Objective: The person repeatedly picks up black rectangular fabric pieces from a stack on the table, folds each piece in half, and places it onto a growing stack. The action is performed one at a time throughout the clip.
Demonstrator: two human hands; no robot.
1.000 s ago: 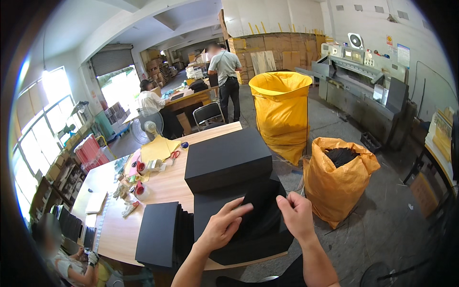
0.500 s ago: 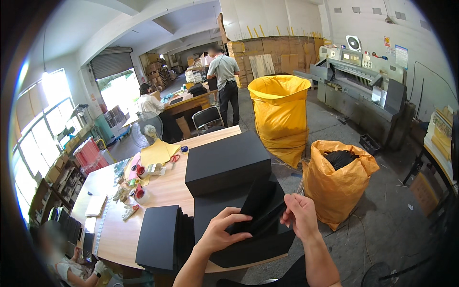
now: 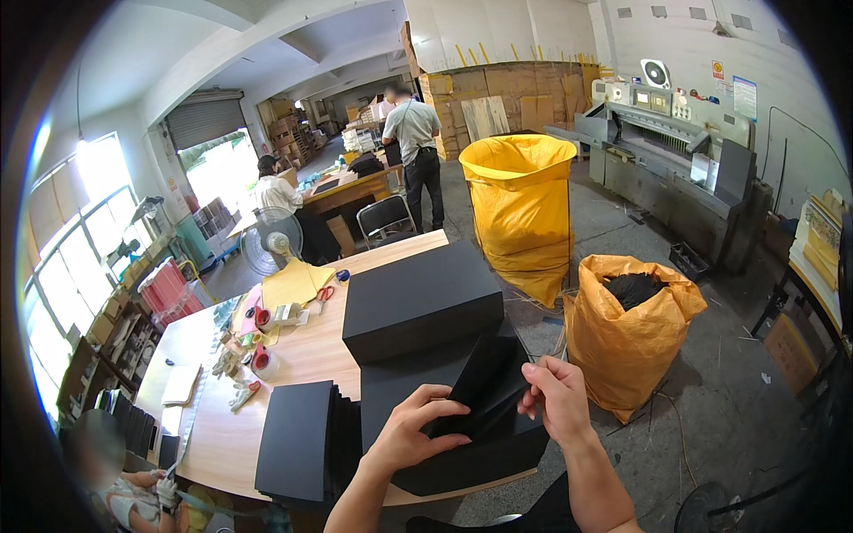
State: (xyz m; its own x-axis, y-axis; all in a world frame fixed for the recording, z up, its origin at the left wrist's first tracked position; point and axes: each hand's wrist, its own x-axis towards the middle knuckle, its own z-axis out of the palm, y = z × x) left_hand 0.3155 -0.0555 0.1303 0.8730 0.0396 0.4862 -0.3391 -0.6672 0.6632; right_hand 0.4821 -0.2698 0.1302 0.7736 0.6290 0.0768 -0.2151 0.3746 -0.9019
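My left hand [image 3: 419,433] grips the left edge of a black sheet [image 3: 482,377], thumb and fingers closed round it. The sheet stands up bent, like a folded card, above a stack of large black sheets [image 3: 400,377] at the table's near edge. At its right side my right hand [image 3: 556,401] is closed in a pinch at the sheet's edge. Directly behind rises a taller block of black sheets [image 3: 422,289]. To the left of my left forearm lies a smaller pile of black folded sheets [image 3: 295,440].
The wooden table [image 3: 306,355] also carries red scissors [image 3: 325,294], tape rolls [image 3: 264,360] and yellow paper [image 3: 293,282]. Two sacks, yellow [image 3: 520,213] and orange [image 3: 622,355], stand beyond its right side. A person [image 3: 133,497] sits at the lower left; others work at a far table.
The bent sheet has tilted slightly, and its fold shows more openly. My right hand has shifted a little. At the lower left, the seated person's gloved hand has moved up.
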